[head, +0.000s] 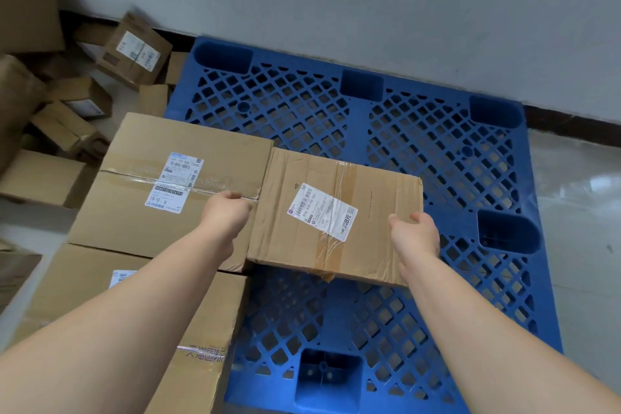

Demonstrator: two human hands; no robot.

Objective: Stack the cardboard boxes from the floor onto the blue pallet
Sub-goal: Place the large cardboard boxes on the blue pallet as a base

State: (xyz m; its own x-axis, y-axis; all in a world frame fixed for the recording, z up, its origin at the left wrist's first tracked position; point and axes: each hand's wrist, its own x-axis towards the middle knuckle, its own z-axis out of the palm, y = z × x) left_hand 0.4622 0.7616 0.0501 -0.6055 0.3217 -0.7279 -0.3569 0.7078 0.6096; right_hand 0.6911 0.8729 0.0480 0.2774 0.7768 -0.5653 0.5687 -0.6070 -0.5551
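Head view: both hands are holding a mid-size taped box (379,205) over the blue pallet (437,151), approx. mid-deck. It is sitting tight against the big box (174,185) on the pallet's left side. I can't tell if its base is touching the lattice yet; it's looking slightly raised.

L hand (225,212) is gripping the box's left edge, fingers curled down into the seam btwn the two boxes. R hand (416,232) is clasping the right edge, thumb up top, fingers wrapping the side.

Risks, as I'm judging them:
- L fingers are sitting in the gap w/ the big box, so pushing the box flush before pulling them out is asking for a pinch.
- The grip is side-on only, w/ no visible support under the base. The cardboard is looking creased and the tape is lifting at the near edge, so a squeeze could be buckling it or letting it slip.
- Letting go unevenly could be leaving it skewed, wasting deck room.

More boxes (70,131) are waiting on the floor at left, and a second big box (208,306) is lying nearer.
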